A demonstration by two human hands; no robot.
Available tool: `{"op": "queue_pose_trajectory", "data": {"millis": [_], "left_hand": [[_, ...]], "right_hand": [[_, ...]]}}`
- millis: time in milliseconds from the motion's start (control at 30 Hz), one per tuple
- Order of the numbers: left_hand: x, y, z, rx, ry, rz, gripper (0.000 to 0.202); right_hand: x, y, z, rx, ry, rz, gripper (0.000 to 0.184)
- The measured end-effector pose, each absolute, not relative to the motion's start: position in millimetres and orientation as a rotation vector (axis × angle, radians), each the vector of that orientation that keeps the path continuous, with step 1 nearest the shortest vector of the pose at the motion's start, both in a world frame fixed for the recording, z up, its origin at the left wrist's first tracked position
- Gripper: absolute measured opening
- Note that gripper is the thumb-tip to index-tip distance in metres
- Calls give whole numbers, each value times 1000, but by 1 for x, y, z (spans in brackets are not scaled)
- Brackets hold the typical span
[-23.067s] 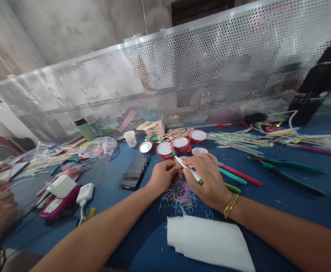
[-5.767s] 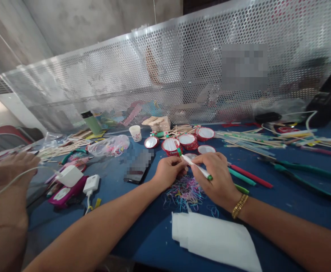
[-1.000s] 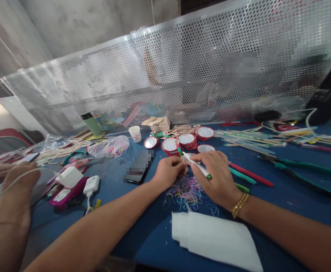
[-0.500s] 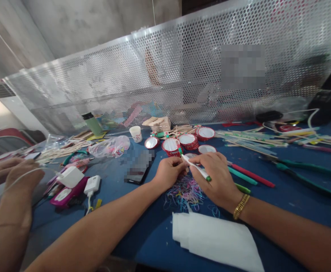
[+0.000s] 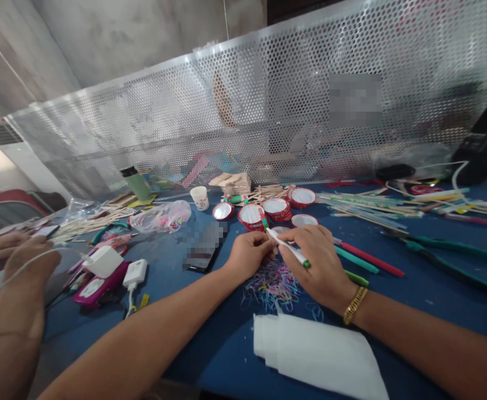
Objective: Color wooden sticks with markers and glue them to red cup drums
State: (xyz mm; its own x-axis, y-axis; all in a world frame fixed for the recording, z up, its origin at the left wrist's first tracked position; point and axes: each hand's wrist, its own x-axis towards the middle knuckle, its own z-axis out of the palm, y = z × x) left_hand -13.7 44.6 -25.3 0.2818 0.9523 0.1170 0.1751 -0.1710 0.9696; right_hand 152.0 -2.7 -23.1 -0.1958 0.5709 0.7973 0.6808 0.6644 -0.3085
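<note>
My right hand (image 5: 316, 261), with a gold bracelet at its wrist, is closed around a slim white marker with green ends (image 5: 291, 250). The marker slants across my fingers, its upper end pointing at the rolls of red tape. Close against it, my left hand (image 5: 249, 253) is closed in a pinch; what lies between those fingertips is hidden. Below both hands spreads a tangle of thin coloured rubber bands (image 5: 274, 286). A folded white cloth or paper (image 5: 318, 350) lies nearer to me.
Red tape rolls (image 5: 252, 214) and a paper cup (image 5: 200, 198) stand ahead. A phone (image 5: 205, 247) and white chargers (image 5: 104, 261) lie left, beside another person's arms (image 5: 22, 300). Coloured pens (image 5: 371, 258), green-handled pliers (image 5: 447, 261) and thin sticks (image 5: 377, 205) lie right. A perforated metal screen (image 5: 164, 122) closes the back.
Both my hands and the marker stay almost in place. The other person's hands at the left have shifted slightly.
</note>
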Motion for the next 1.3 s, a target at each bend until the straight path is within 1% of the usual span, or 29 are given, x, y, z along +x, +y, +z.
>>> {"op": "queue_pose_trajectory", "data": {"millis": [167, 333, 600, 833, 1033, 1300], "left_hand": [[-13, 44, -24, 1552, 1076, 995, 44], [-13, 44, -24, 1509, 1094, 993, 41], [-13, 43, -23, 1554, 1052, 1009, 43], [-12, 43, -23, 1529, 1090, 995, 41], [-12, 42, -22, 1550, 1070, 1002, 46], [-12, 42, -21, 1560, 1091, 997, 43]], "right_hand": [[152, -2, -24, -995, -1872, -138, 14], [154, 0, -27, -1050, -1808, -172, 16], [151, -3, -23, -960, -1878, -138, 12], [153, -2, -25, -1016, -1822, -198, 14], [152, -4, -23, -972, -1875, -158, 12], [152, -3, -24, -991, -1849, -189, 12]]}}
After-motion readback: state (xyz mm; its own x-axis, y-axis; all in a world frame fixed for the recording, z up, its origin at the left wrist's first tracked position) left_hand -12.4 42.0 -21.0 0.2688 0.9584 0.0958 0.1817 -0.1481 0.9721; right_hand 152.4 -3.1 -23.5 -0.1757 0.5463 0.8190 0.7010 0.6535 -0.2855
